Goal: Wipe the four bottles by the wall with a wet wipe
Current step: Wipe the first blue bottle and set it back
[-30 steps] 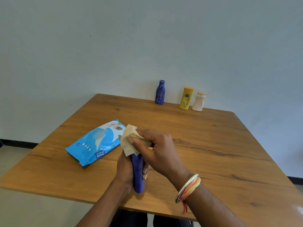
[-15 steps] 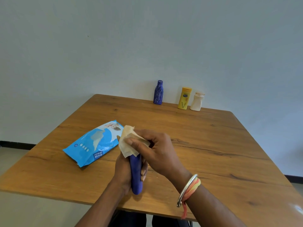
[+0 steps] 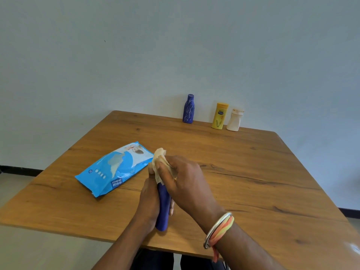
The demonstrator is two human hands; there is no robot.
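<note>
Near the front middle of the wooden bench (image 3: 253,182), the left hand (image 3: 148,201) has its fingers curled round the lower body of a dark blue bottle (image 3: 163,207), held lifted with its base toward the person and its top pointing away. The right hand (image 3: 185,182) presses a crumpled, off-white wet wipe (image 3: 158,162) over the bottle's upper end, fingers closed on the wipe so that the bottle's top is hidden beneath it. A metal bangle and an orange-yellow thread band (image 3: 219,229) sit on the right wrist. Just to the left of the hands lies a light blue wipes pack (image 3: 113,168), flat on the bench and angled. Along the far edge by the wall stand three bottles, upright: a blue patterned bottle (image 3: 188,109), then, apart to its right, a yellow bottle (image 3: 220,116) with a white bottle (image 3: 235,120) just beside it.
</note>
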